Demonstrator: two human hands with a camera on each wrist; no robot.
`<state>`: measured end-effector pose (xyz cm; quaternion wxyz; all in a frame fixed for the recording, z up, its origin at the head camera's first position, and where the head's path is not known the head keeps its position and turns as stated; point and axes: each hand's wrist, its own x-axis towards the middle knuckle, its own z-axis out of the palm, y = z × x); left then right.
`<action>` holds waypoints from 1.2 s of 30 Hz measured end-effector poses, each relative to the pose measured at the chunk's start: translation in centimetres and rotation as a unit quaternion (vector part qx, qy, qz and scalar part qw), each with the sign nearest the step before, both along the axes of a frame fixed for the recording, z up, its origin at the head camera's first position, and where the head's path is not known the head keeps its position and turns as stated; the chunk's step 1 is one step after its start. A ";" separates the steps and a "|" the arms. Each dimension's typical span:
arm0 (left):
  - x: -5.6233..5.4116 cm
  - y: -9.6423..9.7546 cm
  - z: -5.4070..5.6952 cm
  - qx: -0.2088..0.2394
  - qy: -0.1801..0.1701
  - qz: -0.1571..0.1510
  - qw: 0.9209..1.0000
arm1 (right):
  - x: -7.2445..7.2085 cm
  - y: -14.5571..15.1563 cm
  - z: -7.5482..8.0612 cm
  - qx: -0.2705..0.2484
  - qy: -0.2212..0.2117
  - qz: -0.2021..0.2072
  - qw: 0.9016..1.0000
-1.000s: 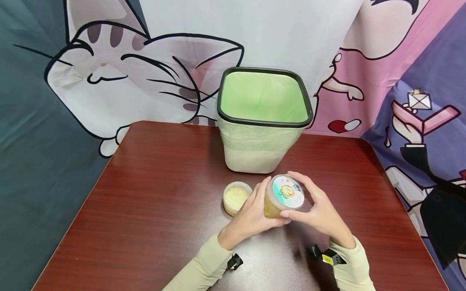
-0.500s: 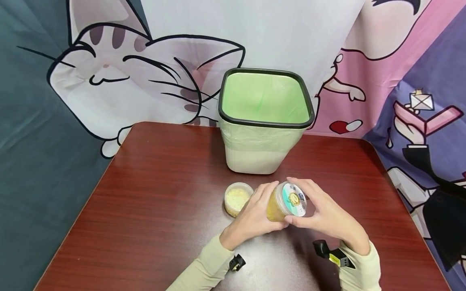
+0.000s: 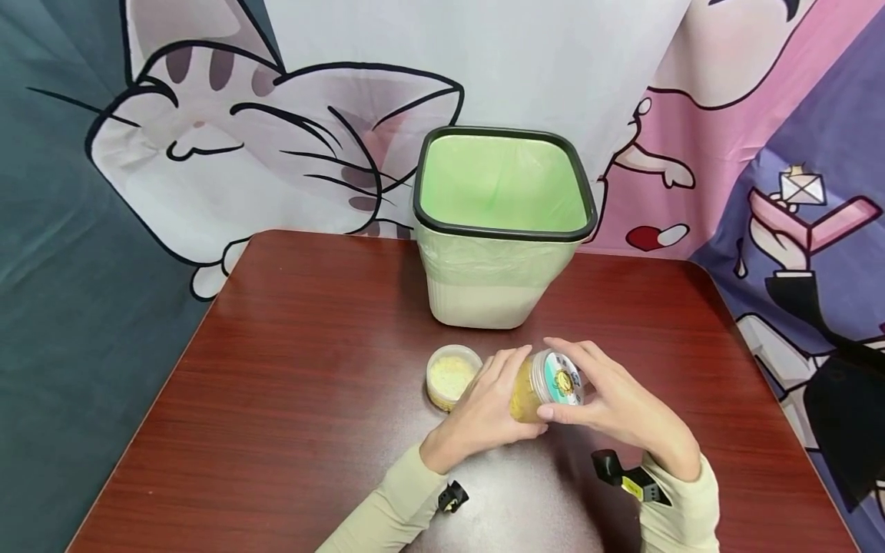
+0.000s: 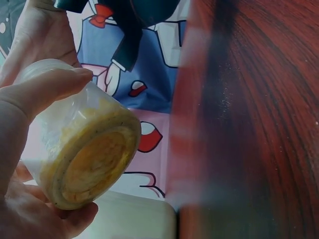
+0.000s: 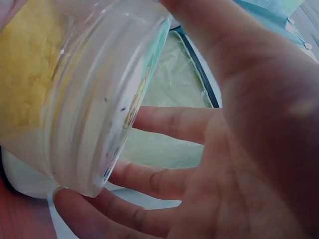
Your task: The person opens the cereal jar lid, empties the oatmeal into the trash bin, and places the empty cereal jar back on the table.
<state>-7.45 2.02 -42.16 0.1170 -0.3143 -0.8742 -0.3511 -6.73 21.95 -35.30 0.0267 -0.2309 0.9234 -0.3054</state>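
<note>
Between both hands, over the table, a clear plastic jar with yellow contents lies tilted, its labelled lid turned to the right. My left hand grips the jar's body; the left wrist view shows thumb and fingers round it, and the jar's base facing that camera. My right hand holds the lid by its edge, thumb below and fingers above in the head view. In the right wrist view the ridged lid rim fills the near side, with the fingers along it.
A shallow round tub of pale yellow contents stands on the dark red table, just left of the left hand. Behind the jar stands a light green bin with a black rim and a liner. Printed cloth hangs behind the table.
The jar has tipped over to the right, so its lid now faces sideways instead of up. Both hands have shifted slightly right and down with it.
</note>
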 end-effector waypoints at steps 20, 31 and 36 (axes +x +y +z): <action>-0.9 -1.0 0.5 -0.007 0.032 -0.017 0.999 | -0.2 -0.1 0.3 -0.021 -0.003 0.035 0.999; -1.3 -1.1 1.2 -0.038 0.045 -0.016 0.998 | -0.6 0.2 0.0 -0.006 0.042 0.068 0.997; -1.5 -1.2 1.3 -0.043 0.050 -0.019 0.998 | -0.7 0.3 -0.2 -0.002 0.062 0.073 0.995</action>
